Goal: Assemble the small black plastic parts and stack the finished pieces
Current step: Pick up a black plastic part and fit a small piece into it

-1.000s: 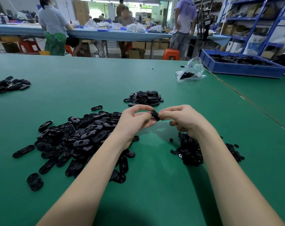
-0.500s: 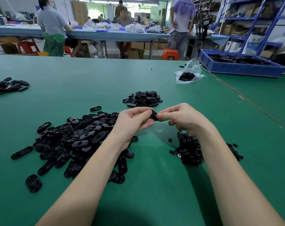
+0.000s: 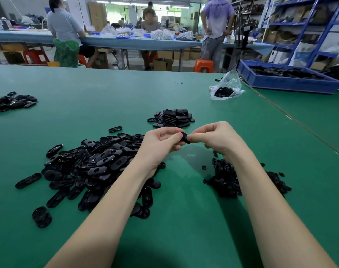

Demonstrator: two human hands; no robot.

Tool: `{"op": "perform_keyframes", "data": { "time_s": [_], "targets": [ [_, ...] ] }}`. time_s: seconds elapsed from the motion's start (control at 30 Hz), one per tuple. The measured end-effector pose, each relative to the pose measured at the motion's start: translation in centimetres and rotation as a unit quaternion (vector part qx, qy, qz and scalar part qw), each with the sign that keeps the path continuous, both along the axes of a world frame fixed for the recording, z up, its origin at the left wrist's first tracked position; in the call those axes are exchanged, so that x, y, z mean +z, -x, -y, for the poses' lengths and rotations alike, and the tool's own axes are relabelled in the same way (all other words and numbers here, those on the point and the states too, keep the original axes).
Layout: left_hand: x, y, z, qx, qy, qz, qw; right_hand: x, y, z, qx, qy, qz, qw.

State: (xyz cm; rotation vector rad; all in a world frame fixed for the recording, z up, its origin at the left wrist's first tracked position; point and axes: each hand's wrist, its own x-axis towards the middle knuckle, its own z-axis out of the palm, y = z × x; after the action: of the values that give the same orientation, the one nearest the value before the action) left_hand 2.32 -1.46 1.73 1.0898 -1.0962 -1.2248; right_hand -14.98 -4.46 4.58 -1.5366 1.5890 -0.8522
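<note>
Piles of oval shells left, small rings right, finished stack ahead.

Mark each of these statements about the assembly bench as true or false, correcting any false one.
1. Both hands pinch one small black part between them. True: the left hand and right hand meet on the black part.
2. The large pile of oval pieces lies to the person's right. False: the oval pile is on the left; a pile of smaller parts sits on the right.
3. A neat stack of pieces sits beyond the hands. True: the stack.
4. The clear plastic bag is empty. False: the bag holds black parts.
5. The blue bin sits on the floor. False: the blue bin rests on the table.
</note>
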Motion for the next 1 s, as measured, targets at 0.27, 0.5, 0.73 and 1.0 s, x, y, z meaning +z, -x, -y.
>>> {"op": "perform_keyframes", "data": {
  "time_s": [0.27, 0.5, 0.73, 1.0],
  "targets": [
    [0.5, -0.1, -0.1, -0.024, -0.045, -0.116, 0.992, -1.0, 0.5, -0.3, 0.043, -0.055, 0.100, 0.993],
    [0.5, -0.1, -0.3, -0.023, -0.073, -0.094, 0.993, -1.5, 0.2, 0.0, 0.063, -0.049, 0.108, 0.991],
    [0.3, 0.0, -0.3, -0.004, -0.086, -0.066, 0.994, -0.9, 0.1, 0.1, 0.065, -0.028, 0.067, 0.995],
    [-0.4, 0.7, -0.3, 0.041, -0.091, -0.010, 0.995, -1.6, -0.4, 0.4, 0.056, 0.029, 0.014, 0.998]
  ]
}}
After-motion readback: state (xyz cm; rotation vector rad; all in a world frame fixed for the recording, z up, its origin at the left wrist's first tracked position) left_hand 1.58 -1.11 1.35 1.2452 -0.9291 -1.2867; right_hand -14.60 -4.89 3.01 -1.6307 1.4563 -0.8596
